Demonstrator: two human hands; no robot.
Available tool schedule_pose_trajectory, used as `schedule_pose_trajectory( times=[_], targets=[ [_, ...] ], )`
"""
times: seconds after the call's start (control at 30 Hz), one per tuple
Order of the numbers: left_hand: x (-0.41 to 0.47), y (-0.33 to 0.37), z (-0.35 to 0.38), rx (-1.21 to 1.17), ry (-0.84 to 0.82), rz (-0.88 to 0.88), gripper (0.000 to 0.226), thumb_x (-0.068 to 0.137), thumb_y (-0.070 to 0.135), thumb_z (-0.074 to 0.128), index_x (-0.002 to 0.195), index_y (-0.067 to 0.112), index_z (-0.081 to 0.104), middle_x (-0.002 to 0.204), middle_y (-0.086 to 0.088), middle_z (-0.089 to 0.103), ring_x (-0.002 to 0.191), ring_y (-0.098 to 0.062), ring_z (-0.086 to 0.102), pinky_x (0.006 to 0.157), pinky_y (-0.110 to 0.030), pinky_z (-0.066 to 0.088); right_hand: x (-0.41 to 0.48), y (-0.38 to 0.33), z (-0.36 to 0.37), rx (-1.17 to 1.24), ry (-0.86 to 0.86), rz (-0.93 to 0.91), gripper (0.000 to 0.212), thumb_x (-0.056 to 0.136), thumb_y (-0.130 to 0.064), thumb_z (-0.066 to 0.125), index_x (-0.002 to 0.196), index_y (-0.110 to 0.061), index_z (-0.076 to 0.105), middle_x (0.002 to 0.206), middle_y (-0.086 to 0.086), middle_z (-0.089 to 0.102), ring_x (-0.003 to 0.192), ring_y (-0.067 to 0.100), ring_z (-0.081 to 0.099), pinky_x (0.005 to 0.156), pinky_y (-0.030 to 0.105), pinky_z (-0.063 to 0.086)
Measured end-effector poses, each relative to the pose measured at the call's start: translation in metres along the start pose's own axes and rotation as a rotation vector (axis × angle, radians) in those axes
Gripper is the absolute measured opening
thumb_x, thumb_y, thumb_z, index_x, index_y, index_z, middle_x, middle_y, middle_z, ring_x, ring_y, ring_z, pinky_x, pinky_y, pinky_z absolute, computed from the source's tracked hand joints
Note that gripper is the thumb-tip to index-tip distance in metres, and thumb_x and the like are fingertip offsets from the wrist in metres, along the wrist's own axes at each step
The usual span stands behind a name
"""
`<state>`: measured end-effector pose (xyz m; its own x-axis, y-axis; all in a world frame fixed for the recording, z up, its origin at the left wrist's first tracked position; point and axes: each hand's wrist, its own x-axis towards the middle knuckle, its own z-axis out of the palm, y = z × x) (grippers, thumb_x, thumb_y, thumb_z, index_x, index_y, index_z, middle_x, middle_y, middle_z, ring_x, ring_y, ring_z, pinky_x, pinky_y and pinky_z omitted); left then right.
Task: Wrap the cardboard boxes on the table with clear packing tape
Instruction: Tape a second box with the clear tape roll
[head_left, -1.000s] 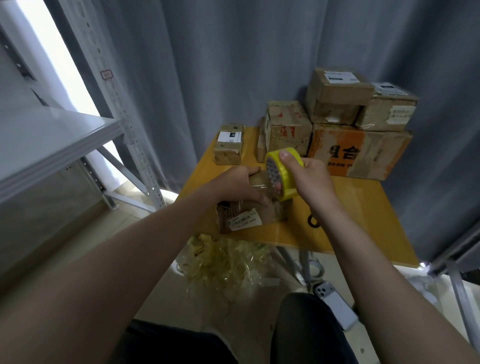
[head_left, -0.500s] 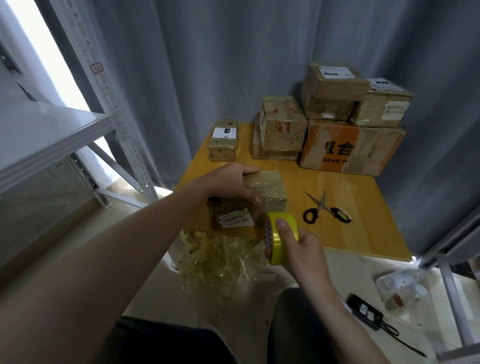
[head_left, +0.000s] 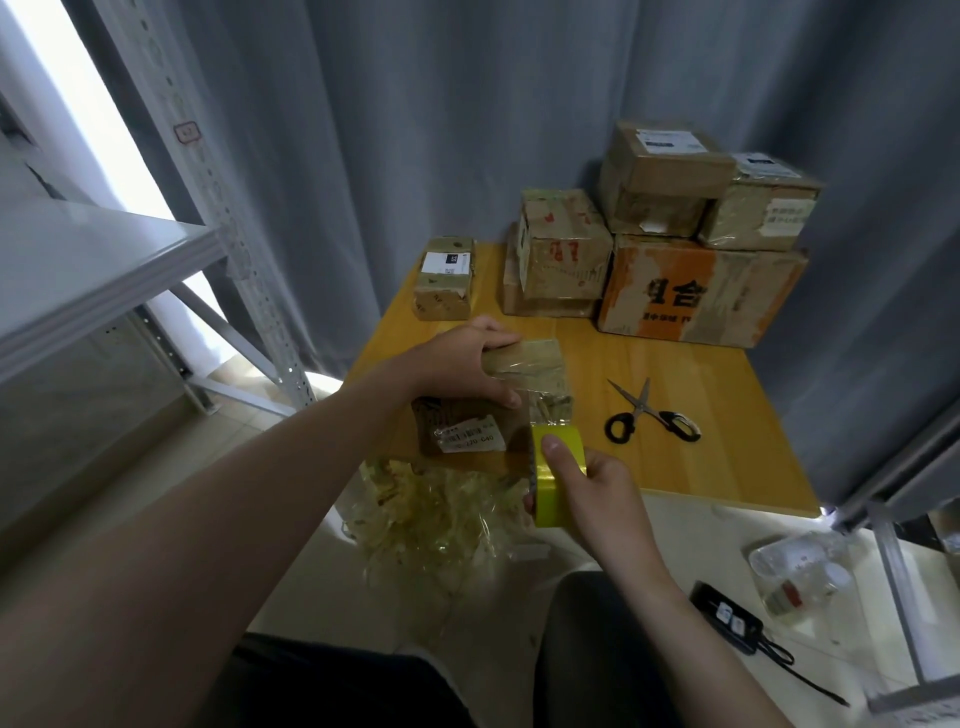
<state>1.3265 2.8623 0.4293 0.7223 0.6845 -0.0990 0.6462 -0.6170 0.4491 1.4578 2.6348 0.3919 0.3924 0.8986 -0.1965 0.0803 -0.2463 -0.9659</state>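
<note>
Firstly, table (head_left: 701, 467): wooden top in a curtained corner; carries every box listed.

Stock at the far edge: orange-printed box (head_left: 691, 291) with two smaller boxes (head_left: 660, 176) on top of it, taped box (head_left: 563, 244) just to its left, small labelled box (head_left: 444, 278) farther left and standing apart. Most show glossy film and are judged already wrapped.

Box in work (head_left: 467, 431): at the near left edge of the table, long axis roughly left to right, label toward the person. Glossy tape covers its right end; the labelled face looks bare. Judged part-wrapped.

Tape waste (head_left: 441, 504): crumpled heap of clear film, below the near table edge.

Left hand (head_left: 462, 364): spans the top of the box in work, digits curled over its far and near edges, gripping it and pinning it down.

Right hand (head_left: 597, 488): clenched round the tape roll, thumb pressed on the outer face.

Tape roll (head_left: 553, 483): yellow, held just off the near table edge, on the person's side of the box's right end. A clear strip appears to run from roll to box. The roll's axis lies along the box's long axis, so the band crosses the box the short way. From the right hand the box lies away and slightly left; that hand is nearer the tape line, with the left hand just beside it.

Scissors (head_left: 652, 415): black-handled, flat on the table, right of the box in work, untouched.
</note>
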Motion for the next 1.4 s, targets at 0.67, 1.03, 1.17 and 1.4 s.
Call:
schedule_pose_trajectory(
  times=[0.67, 1.03, 1.17, 1.4],
  targets=[
    [-0.003, 0.012, -0.002, 0.002, 0.068, 0.097, 0.065, 0.073, 0.028, 0.088, 0.133, 0.023, 0.063, 0.119, 0.005, 0.070, 0.105, -0.015, 0.064, 0.091, -0.044, 0.056, 0.113, -0.075, 0.022, -1.075, -0.311, -0.251, 0.087, 0.101, -0.073, 0.007, 0.166, -0.016, -0.002, 0.173, -0.002, -0.015, 0.157, 0.011, -0.018, 0.127, 0.049, -0.007],
    [-0.002, 0.020, -0.013, -0.123, 0.019, -0.072, 0.081, 0.061, 0.054, 0.093, 0.134, 0.029, 0.067, 0.113, 0.014, 0.073, 0.100, -0.009, 0.069, 0.088, -0.036, 0.060, 0.027, -0.035, -0.012, -0.580, 0.029, -0.413, 0.071, 0.096, -0.045, 0.069, 0.157, -0.027, 0.038, 0.158, -0.010, 0.039, 0.148, 0.013, 0.028, 0.112, 0.029, 0.031],
    [0.003, 0.022, -0.027, -0.199, -0.119, -0.188, 0.069, 0.065, 0.060, 0.089, 0.124, 0.028, 0.073, 0.108, 0.007, 0.076, 0.096, -0.014, 0.073, 0.091, -0.043, 0.061, 0.002, -0.027, -0.023, -0.166, 0.182, -0.229, 0.064, 0.087, -0.052, 0.075, 0.139, -0.025, 0.050, 0.124, -0.010, 0.061, 0.106, 0.000, 0.060, 0.084, 0.023, 0.052],
    [-0.007, 0.018, -0.033, -0.453, -0.470, -0.354, 0.073, 0.071, 0.057, 0.081, 0.121, 0.004, 0.071, 0.108, -0.014, 0.078, 0.101, -0.031, 0.076, 0.095, -0.047, 0.059, -0.010, -0.054, -0.028, 0.179, 0.085, -0.334, 0.017, 0.097, -0.025, 0.067, 0.086, -0.013, 0.069, 0.060, -0.009, 0.068, 0.055, -0.002, 0.061, 0.054, 0.011, 0.047]
  ],
)
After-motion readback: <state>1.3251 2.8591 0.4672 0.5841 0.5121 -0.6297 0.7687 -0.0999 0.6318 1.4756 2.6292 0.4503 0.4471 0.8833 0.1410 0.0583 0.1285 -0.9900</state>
